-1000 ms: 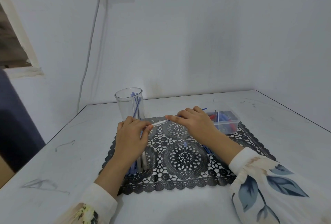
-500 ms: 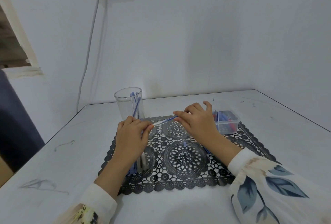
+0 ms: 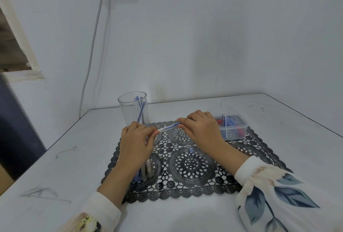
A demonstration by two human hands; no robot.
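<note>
A thin pen with a white barrel and blue refill (image 3: 169, 127) spans the gap between my two hands above a dark lace mat (image 3: 191, 165). My left hand (image 3: 137, 142) pinches its white end. My right hand (image 3: 201, 128) pinches its blue end with curled fingers. Several more white and blue pen parts (image 3: 146, 170) lie on the mat under my left wrist. A clear tall cup (image 3: 132, 110) with blue refills in it stands behind my left hand.
A small clear plastic box (image 3: 233, 129) with red and blue pieces sits on the mat's far right corner. A small blue cap (image 3: 191, 150) lies mid-mat. The white table (image 3: 65, 157) meets a wall behind; a cable (image 3: 91, 55) hangs from a socket.
My right hand's fingers, spread half a second ago, have curled back around the blue end. More blue refill shows between my hands than a second ago. My left hand has stayed put.
</note>
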